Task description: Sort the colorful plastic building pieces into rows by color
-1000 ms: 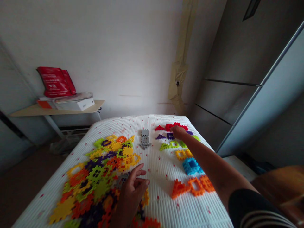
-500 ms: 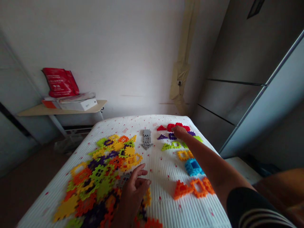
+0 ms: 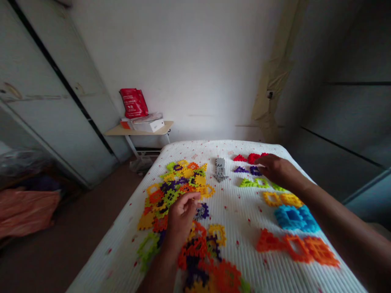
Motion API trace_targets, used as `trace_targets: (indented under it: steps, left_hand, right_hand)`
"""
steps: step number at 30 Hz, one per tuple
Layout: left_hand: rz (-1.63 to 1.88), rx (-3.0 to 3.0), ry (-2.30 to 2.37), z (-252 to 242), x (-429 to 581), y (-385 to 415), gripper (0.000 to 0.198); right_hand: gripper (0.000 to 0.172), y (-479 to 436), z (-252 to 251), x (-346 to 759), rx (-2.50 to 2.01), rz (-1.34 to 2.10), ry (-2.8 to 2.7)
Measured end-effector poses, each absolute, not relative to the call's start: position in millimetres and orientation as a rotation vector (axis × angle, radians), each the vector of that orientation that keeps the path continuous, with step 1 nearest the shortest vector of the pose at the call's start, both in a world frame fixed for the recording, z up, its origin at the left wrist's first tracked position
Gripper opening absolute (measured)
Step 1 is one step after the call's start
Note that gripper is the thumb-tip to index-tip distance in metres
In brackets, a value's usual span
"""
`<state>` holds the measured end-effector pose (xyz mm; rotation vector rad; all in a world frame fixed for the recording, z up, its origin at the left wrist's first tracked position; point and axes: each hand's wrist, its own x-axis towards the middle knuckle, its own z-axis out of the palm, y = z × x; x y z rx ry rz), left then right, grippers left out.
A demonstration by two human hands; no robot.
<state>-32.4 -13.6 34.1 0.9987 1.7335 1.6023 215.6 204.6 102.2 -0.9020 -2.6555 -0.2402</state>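
A mixed pile of coloured plastic puzzle pieces [image 3: 180, 191] covers the left half of a white ribbed mat [image 3: 238, 211] on a bed. My left hand [image 3: 181, 217] rests on this pile with its fingers curled together beside a grey piece [image 3: 200, 212]; what they pinch is hidden. On the right, pieces lie in rows by colour: red [image 3: 249, 158], purple [image 3: 244, 170], green [image 3: 253, 183], yellow [image 3: 282, 199], blue [image 3: 293, 217], orange [image 3: 297, 248]. My right hand [image 3: 275, 171] lies over the far rows, fingers stretched towards the purple and red pieces. A grey stack [image 3: 220, 169] stands mid-mat.
A small side table [image 3: 139, 131] by the far wall carries a red bag [image 3: 134, 102] and a white box [image 3: 149, 125]. Cabinet doors [image 3: 45, 118] run along the left and a dark wardrobe [image 3: 342, 114] along the right. An orange cloth [image 3: 24, 207] lies on the floor at the left.
The view has swung left and closer. My left hand's fingers have curled together on the pile. My right hand has drawn back slightly from the red pieces.
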Motion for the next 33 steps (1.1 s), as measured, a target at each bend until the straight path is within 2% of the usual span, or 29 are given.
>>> trace_targets:
  steps: [4, 7, 13, 18, 24, 33]
  left_hand:
    - [1.593, 1.119, 2.277, 47, -101, -27, 0.029]
    - [1.084, 1.234, 2.677, 43, -147, -26, 0.032]
    - [0.74, 1.227, 2.723, 22, -179, 0, 0.027]
    - [0.566, 1.144, 2.803, 7, -177, 15, 0.034]
    - [0.628, 1.136, 2.741, -5, -177, 16, 0.036]
    - [1.015, 1.254, 2.364, -14, -164, 26, 0.036]
  right_hand:
    - [0.023, 127, 89, 230, -0.468, -0.111, -2.553]
    - [0.023, 78, 68, 233, -0.38, -0.058, -2.532]
    - [0.024, 38, 37, 225, -0.337, -0.1, -2.424]
    - [0.022, 38, 28, 222, -0.284, -0.15, -2.366]
    - [0.021, 43, 9, 225, -0.312, -0.11, -2.384]
    - [0.021, 42, 7, 224, -0.328, -0.051, -2.363]
